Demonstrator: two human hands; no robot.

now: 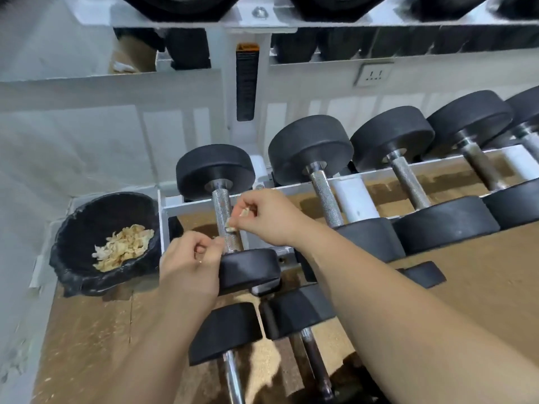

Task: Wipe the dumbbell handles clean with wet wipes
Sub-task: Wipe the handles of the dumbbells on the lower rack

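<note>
The leftmost dumbbell on the middle rack shelf has black round heads and a knurled steel handle (226, 217). My right hand (262, 218) pinches a small, dirty wet wipe (236, 218) against the right side of that handle. Curled fingers of my left hand (189, 260) sit at the handle's near end, beside the front head (248, 268); whether they grip anything is unclear. Three more dumbbells (323, 188) lie to the right on the same shelf.
A black-lined bin (87, 228) holding several used, yellowed wipes stands to the left of the rack. Two more dumbbells (233, 345) lie on the lower shelf below my arms. The white rack upright (230, 91) and an upper shelf of weights rise behind. Brown floor lies below.
</note>
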